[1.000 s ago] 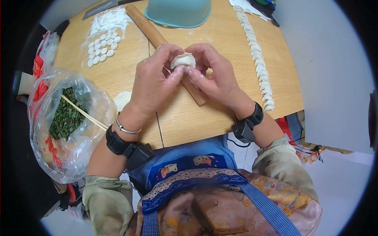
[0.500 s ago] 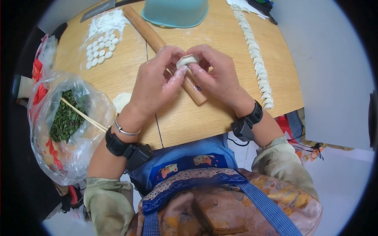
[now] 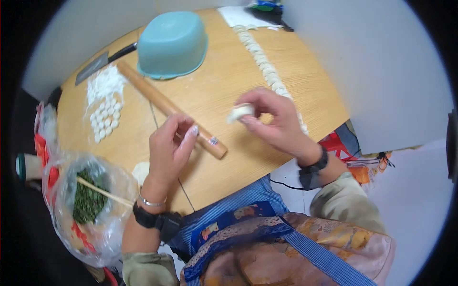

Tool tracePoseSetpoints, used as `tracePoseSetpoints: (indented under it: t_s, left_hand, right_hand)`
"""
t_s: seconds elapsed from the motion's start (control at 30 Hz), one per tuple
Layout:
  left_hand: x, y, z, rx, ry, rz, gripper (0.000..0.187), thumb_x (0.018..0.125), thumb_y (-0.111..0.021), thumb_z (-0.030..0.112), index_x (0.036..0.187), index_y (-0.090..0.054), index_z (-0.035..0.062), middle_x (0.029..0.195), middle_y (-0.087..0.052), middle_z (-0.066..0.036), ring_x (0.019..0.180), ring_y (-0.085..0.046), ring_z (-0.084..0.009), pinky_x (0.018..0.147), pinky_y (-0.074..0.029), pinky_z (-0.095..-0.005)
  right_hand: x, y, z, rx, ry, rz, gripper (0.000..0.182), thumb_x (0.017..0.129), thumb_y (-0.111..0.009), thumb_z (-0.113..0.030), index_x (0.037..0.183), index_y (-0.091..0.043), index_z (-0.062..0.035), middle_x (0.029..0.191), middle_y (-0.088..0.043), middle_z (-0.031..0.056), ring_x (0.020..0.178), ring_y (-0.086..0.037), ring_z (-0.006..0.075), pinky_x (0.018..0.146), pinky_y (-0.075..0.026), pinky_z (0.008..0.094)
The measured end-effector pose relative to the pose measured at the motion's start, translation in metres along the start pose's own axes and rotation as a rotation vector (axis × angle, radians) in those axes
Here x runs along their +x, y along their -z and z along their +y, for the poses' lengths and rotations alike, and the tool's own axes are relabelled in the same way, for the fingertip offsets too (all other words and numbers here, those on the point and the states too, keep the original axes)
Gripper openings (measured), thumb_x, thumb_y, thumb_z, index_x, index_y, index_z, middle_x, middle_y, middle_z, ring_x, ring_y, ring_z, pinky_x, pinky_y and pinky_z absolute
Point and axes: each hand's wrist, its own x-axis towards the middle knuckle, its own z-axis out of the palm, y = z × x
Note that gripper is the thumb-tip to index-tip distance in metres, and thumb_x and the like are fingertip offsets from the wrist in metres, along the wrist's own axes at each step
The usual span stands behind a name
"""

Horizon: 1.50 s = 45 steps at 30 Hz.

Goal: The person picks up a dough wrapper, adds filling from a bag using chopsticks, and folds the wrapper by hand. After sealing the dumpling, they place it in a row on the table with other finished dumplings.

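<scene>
A white folded dumpling [image 3: 242, 112] is pinched between the thumb and fingers of my right hand [image 3: 274, 119], held above the table and slightly blurred. My left hand [image 3: 169, 148] is beside the wooden rolling pin [image 3: 162, 102], its thumb apart from its loosely curled fingers and nothing between them. Flour dusts its thumb. Past my right hand runs a long row of finished dumplings [image 3: 267, 69], partly hidden by that hand. A flat round dough wrapper [image 3: 140, 172] lies left of my left wrist.
Small dough pieces [image 3: 105, 119] lie beside a patch of flour [image 3: 106, 85] at the left. Behind are a cleaver [image 3: 93, 68] and an upturned turquoise basin [image 3: 171, 43]. Chopped green filling [image 3: 90, 202] with chopsticks [image 3: 102, 190] sits in a plastic-lined bowl at the front left.
My hands have parted. The dumpling, formerly between both hands, has gone right with my right hand, while my left hand has let go of it. The view has also shifted.
</scene>
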Motion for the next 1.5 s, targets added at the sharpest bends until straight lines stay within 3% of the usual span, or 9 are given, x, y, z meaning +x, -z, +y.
tracePoseSetpoints:
  t_s: [0.17,0.37,0.67,0.83,0.9,0.93,1.13,1.23,1.5]
  left_hand:
    - [-0.002,-0.003,0.004,0.099,-0.054,-0.038,0.012,0.086,-0.064,0.005,0.095,-0.061,0.0002,0.077,-0.062,-0.007,0.064,-0.059,-0.0118,0.057,-0.047,-0.0241]
    - [-0.002,-0.004,0.002,0.065,-0.024,-0.038,0.012,0.084,-0.065,0.003,0.095,-0.061,-0.0005,0.077,-0.062,-0.008,0.063,-0.06,-0.0135,0.057,-0.047,-0.0243]
    - [0.0,-0.001,0.006,0.233,-0.032,-0.094,0.01,0.082,-0.064,0.0,0.092,-0.061,-0.0009,0.077,-0.062,-0.011,0.066,-0.062,-0.0193,0.061,-0.049,-0.0276]
    - [0.001,-0.002,0.003,0.253,-0.036,-0.105,0.011,0.081,-0.065,-0.001,0.092,-0.062,-0.0006,0.079,-0.064,-0.012,0.066,-0.063,-0.0212,0.061,-0.049,-0.0282]
    - [0.001,-0.002,0.004,0.246,-0.032,-0.108,0.011,0.08,-0.064,-0.002,0.091,-0.062,-0.0006,0.079,-0.064,-0.012,0.067,-0.063,-0.0215,0.061,-0.05,-0.0286]
    - [0.001,-0.002,0.003,0.253,-0.032,-0.124,0.005,0.084,-0.058,-0.002,0.089,-0.06,-0.0018,0.081,-0.064,-0.01,0.07,-0.062,-0.0151,0.063,-0.049,-0.0245]
    - [0.002,-0.001,0.004,0.355,-0.133,-0.033,0.003,0.083,-0.058,-0.001,0.085,-0.061,-0.0013,0.077,-0.064,-0.011,0.068,-0.061,-0.0174,0.062,-0.048,-0.0256]
    - [0.003,0.001,0.006,0.371,-0.142,-0.024,0.009,0.077,-0.063,-0.004,0.086,-0.062,-0.0002,0.078,-0.065,-0.013,0.062,-0.061,-0.0227,0.056,-0.047,-0.0288]
    - [0.004,0.001,0.008,0.376,-0.141,-0.069,0.008,0.079,-0.062,-0.003,0.086,-0.063,0.0004,0.078,-0.065,-0.012,0.063,-0.06,-0.0213,0.057,-0.047,-0.0283]
  right_hand:
    - [0.017,0.115,0.021,-0.265,-0.196,-0.011,0.014,0.086,-0.065,-0.007,0.099,-0.062,-0.0026,0.079,-0.06,-0.001,0.068,-0.054,0.0035,0.061,-0.045,0.0203]
    - [0.103,0.201,0.141,-0.455,-0.123,-0.038,0.015,0.088,-0.064,-0.014,0.094,-0.061,-0.0011,0.069,-0.054,-0.0018,0.062,-0.051,0.0065,0.056,-0.042,0.0234]
    - [0.172,0.155,0.258,-0.382,-0.069,0.026,0.022,0.083,-0.069,-0.021,0.093,-0.064,-0.0026,0.072,-0.06,0.0031,0.067,-0.055,0.0124,0.062,-0.045,0.0286]
    - [0.183,0.133,0.272,-0.317,-0.072,0.065,0.024,0.082,-0.069,-0.023,0.095,-0.065,-0.0037,0.079,-0.065,0.0053,0.071,-0.058,0.0139,0.065,-0.046,0.0302]
    - [0.188,0.129,0.275,-0.322,0.004,0.052,0.026,0.081,-0.07,-0.025,0.096,-0.065,-0.005,0.075,-0.062,0.0056,0.069,-0.057,0.0151,0.063,-0.045,0.0308]
    - [0.19,0.127,0.276,-0.318,0.003,0.056,0.026,0.081,-0.07,-0.025,0.096,-0.065,-0.005,0.075,-0.062,0.0056,0.069,-0.057,0.0151,0.063,-0.045,0.0308]
    - [0.196,0.119,0.275,-0.446,-0.05,0.089,0.028,0.08,-0.07,-0.029,0.098,-0.065,-0.0078,0.069,-0.056,0.0055,0.066,-0.053,0.0181,0.059,-0.041,0.0332]
    - [0.199,0.117,0.274,-0.473,-0.043,0.067,0.028,0.08,-0.069,-0.029,0.098,-0.064,-0.0081,0.07,-0.056,0.0057,0.067,-0.054,0.0192,0.059,-0.042,0.0336]
    - [0.198,0.117,0.273,-0.487,-0.055,0.036,0.022,0.081,-0.062,-0.02,0.097,-0.062,-0.0056,0.078,-0.063,0.0077,0.075,-0.06,0.0214,0.067,-0.047,0.0342]
